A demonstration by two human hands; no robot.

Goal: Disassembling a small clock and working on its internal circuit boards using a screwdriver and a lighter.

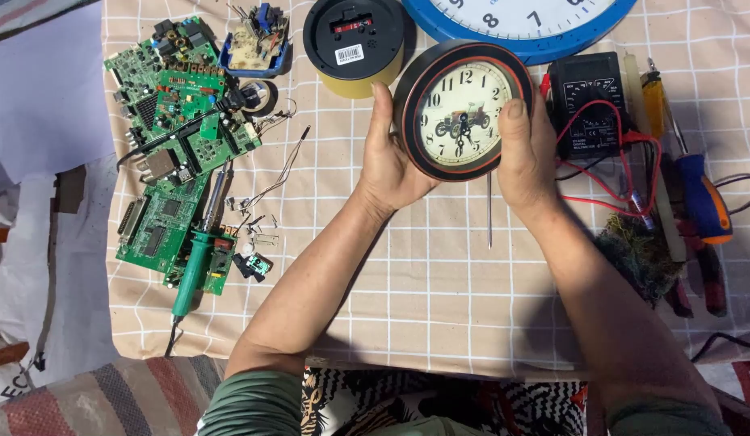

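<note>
Bright, even daylight; soft arm shadows on checked cloth [439,274]; sharp focus, slight edge distortion.

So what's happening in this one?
A person holds a small round clock face up between the left hand and right hand, above a checked cloth. Green circuit boards and a soldering iron lie to the left; a black meter and screwdrivers lie to the right.

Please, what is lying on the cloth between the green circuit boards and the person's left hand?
In the head view, loose thin wires and small metal parts lie between the green circuit boards and the left hand. Nearer the hand, the checked cloth is bare.
</note>
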